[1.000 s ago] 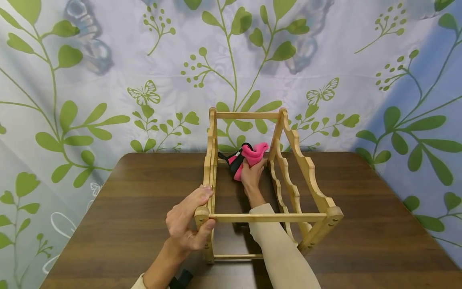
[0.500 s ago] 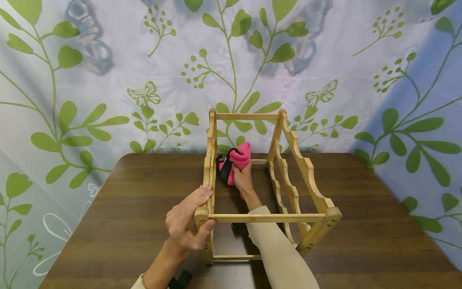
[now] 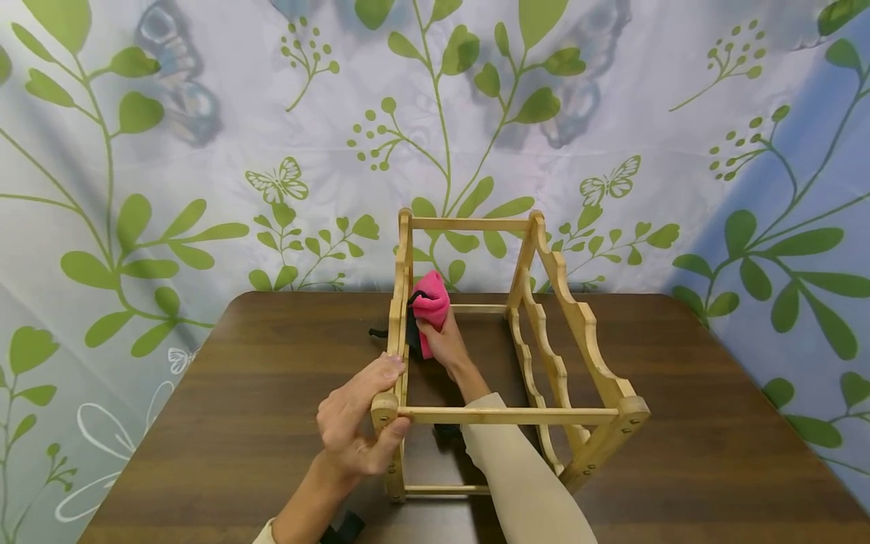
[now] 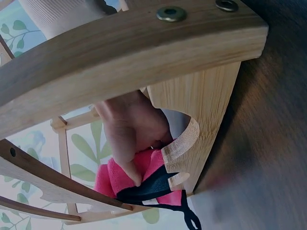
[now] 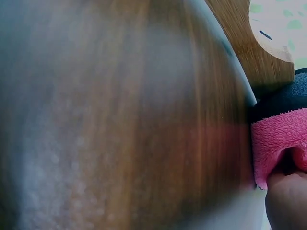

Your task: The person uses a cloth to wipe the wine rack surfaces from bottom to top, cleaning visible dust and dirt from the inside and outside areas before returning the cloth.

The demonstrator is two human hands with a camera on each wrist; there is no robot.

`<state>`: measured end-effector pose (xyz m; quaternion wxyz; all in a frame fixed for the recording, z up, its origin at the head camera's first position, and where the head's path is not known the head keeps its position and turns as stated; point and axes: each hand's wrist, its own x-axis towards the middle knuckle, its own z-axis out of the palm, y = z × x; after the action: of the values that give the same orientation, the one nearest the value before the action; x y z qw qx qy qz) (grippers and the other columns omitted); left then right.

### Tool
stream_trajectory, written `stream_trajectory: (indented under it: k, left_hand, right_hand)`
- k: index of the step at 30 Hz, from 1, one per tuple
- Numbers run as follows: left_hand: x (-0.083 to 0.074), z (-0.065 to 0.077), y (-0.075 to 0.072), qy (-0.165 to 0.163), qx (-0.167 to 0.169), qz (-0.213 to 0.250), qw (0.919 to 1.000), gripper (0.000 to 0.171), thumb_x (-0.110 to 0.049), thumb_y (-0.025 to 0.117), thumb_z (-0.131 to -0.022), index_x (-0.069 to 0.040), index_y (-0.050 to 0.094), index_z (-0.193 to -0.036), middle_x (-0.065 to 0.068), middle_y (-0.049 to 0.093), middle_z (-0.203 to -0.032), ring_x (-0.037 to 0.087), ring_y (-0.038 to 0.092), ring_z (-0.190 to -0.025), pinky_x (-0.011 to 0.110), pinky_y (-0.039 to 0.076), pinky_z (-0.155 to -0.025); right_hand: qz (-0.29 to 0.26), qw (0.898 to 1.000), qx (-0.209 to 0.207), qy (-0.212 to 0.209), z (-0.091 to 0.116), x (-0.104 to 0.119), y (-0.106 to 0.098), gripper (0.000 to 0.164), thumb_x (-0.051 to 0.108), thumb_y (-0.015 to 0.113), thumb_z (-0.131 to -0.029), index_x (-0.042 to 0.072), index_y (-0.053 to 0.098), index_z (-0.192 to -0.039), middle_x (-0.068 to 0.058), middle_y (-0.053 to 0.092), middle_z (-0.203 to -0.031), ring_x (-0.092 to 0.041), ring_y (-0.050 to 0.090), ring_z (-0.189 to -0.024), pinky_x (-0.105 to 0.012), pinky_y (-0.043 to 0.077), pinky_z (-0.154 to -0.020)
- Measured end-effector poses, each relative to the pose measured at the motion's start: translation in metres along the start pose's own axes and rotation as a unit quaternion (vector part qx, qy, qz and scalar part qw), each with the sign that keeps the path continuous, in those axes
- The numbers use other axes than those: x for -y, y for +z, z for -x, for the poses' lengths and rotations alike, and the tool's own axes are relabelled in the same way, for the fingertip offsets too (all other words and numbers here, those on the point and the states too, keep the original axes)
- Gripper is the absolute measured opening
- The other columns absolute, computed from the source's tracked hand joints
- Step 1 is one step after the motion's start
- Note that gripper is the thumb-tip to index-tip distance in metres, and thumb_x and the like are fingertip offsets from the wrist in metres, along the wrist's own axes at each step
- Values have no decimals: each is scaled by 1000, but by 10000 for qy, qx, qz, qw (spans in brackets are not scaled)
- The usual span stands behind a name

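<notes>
A light wooden rack (image 3: 523, 415) with scalloped side rails stands on the table. My left hand (image 3: 353, 419) grips its near left corner post, thumb in front and fingers over the top rail. Reaching inside the rack, my right hand (image 3: 445, 346) holds a fuzzy pink and black cloth (image 3: 433, 304) against the left side rails. In the left wrist view, the pink cloth (image 4: 115, 175) is bunched under the fingers, and its black loop pokes out by the scalloped rail. The right wrist view has the cloth (image 5: 280, 132) at the right edge, beside a wooden rail.
The brown wooden table (image 3: 680, 438) extends on both sides of the rack. Behind it hangs a curtain (image 3: 326, 196) printed with leaves and butterflies. The rack's front crossbar (image 3: 448, 415) passes over the right sleeve (image 3: 523, 476).
My right hand has moved left with the cloth, from the middle of the rack to its left rails, and the black loop now shows outside them. The left hand keeps its grip.
</notes>
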<state>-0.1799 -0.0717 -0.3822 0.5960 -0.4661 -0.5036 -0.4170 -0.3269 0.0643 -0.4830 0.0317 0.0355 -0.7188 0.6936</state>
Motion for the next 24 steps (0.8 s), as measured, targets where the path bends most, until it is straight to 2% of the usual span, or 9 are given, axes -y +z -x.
stream_trajectory:
  k: [5, 9, 13, 17, 20, 24]
  left_hand:
    - [1, 1, 0, -20, 19, 18, 10000, 39, -22, 64, -94, 17, 63, -92, 26, 69, -89, 34, 71, -89, 39, 56, -87]
    - [1, 1, 0, -6, 28, 37, 10000, 38, -22, 64, -94, 17, 63, -92, 26, 69, -89, 35, 71, -89, 39, 55, -88]
    - [1, 0, 1, 12, -2, 24, 10000, 39, -22, 64, -95, 17, 63, -92, 26, 69, -88, 34, 71, -88, 39, 56, -87]
    - [1, -1, 1, 12, -47, 14, 10000, 40, -23, 64, -94, 17, 64, -92, 25, 69, -88, 34, 71, -86, 38, 56, -86]
    - [2, -1, 2, 20, -82, 9, 10000, 40, -23, 64, -94, 16, 64, -91, 25, 69, -87, 34, 71, -84, 38, 56, -85]
    - [2, -1, 2, 21, -100, 28, 9999, 40, -23, 64, -94, 17, 64, -91, 25, 69, -86, 34, 71, -83, 38, 56, -85]
  right_hand:
    - [-73, 9999, 82, -116, -1, -2, 2, 53, 6, 63, -94, 6, 38, -141, -14, 51, -132, -24, 50, -116, -39, 40, -103]
    - [99, 9995, -176, -241, -1, -4, 2, 53, 1, 65, -91, 4, 41, -138, -15, 53, -131, -26, 51, -116, -40, 42, -102]
    - [663, 9947, -695, -369, 0, -6, 0, 47, 3, 70, -88, 3, 47, -129, -18, 58, -126, -30, 54, -115, -44, 45, -99]
    - [1348, 9806, -1339, -475, 1, -7, -6, 43, 11, 74, -87, 6, 51, -123, -19, 64, -118, -36, 58, -111, -49, 47, -93]
    - [1496, 9723, -1718, -520, 1, -8, -12, 43, 12, 74, -86, 5, 51, -121, -21, 65, -116, -41, 59, -109, -53, 47, -91]
    - [1393, 9644, -2188, -505, 0, -8, -18, 39, 7, 70, -87, 4, 49, -120, -23, 64, -115, -43, 58, -107, -53, 46, -92]
